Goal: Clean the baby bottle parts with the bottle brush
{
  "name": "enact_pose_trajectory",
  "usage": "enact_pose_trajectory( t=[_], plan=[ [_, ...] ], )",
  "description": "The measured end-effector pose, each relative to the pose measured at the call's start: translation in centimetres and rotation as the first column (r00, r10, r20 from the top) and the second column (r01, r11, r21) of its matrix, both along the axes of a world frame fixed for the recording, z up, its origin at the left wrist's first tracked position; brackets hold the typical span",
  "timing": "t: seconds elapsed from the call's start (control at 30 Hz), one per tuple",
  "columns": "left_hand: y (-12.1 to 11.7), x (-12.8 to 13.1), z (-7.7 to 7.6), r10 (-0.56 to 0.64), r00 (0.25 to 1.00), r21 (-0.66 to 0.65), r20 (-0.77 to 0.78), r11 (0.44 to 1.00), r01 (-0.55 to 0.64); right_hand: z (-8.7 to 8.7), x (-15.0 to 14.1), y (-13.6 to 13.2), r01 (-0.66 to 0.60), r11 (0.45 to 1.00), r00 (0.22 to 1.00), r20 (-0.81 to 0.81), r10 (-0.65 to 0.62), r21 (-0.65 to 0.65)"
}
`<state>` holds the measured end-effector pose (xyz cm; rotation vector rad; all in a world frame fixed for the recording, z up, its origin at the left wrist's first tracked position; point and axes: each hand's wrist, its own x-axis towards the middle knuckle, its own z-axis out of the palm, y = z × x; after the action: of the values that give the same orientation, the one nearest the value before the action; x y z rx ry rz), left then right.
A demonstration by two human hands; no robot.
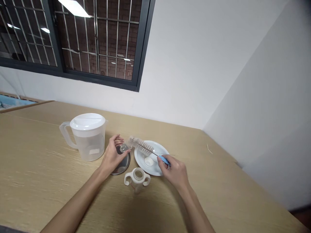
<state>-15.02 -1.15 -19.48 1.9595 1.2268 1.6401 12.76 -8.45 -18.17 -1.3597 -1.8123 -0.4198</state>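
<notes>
My right hand grips the blue handle of a bottle brush, whose white bristles point left. Between the thumb and fingers of my left hand is a small clear dome-shaped piece. The brush's tip meets or overlaps it; contact is hard to make out. Under my left hand lies a round metal plate, partly covered. Below the brush sits a white plate with a small white ring on it. Nearer to me, an uncapped baby bottle with two cream handles stands upright.
A lidded clear plastic jug with liquid in it stands left of my left hand, handle to the left. The wooden table runs to a white wall behind. A barred window is at upper left.
</notes>
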Motion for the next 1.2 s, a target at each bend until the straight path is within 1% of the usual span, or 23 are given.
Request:
enact_pose_trajectory(
  t=[0.13,0.2,0.3,0.37,0.47,0.6,0.77,0.87,1.2],
  plan=[
    [0.0,-0.1,-0.1,-0.018,1.000,-0.008,0.011,1.000,0.018,0.1,0.3,-0.1,0.051,0.998,0.998,-0.029,-0.051,0.021],
    [0.0,-0.1,0.0,-0.020,1.000,-0.018,0.013,1.000,0.020,0.2,0.3,-0.2,0.033,0.999,0.999,-0.036,-0.032,0.024],
    [0.0,-0.1,0.0,-0.030,0.999,-0.018,0.019,0.999,0.030,0.3,0.1,-0.3,-0.033,0.999,0.999,-0.024,0.033,0.010],
    [0.0,0.0,0.0,-0.029,0.999,-0.010,0.023,1.000,0.030,0.3,0.0,-0.2,-0.040,0.999,0.999,-0.011,0.040,-0.004],
    [0.0,0.0,0.1,-0.023,1.000,-0.009,0.018,1.000,0.023,0.3,0.1,-0.1,0.022,1.000,1.000,-0.009,-0.022,-0.011],
    [-0.3,0.0,0.3,-0.019,1.000,-0.028,-0.002,0.999,0.019,0.2,0.6,0.1,0.101,0.995,0.994,-0.046,-0.101,0.004],
    [-0.6,-0.1,0.7,0.005,0.997,-0.106,-0.082,0.994,-0.013,0.2,0.6,0.0,0.103,0.994,0.993,-0.059,-0.101,0.028],
    [-0.8,-0.1,0.8,0.010,0.995,-0.133,-0.099,0.991,-0.023,0.2,0.5,0.0,0.094,0.995,0.994,-0.056,-0.092,0.030],
    [-0.9,-0.2,1.0,0.006,0.991,-0.078,-0.130,0.997,-0.016,0.2,0.5,0.0,0.092,0.996,0.994,-0.056,-0.091,0.017]
  ],
)
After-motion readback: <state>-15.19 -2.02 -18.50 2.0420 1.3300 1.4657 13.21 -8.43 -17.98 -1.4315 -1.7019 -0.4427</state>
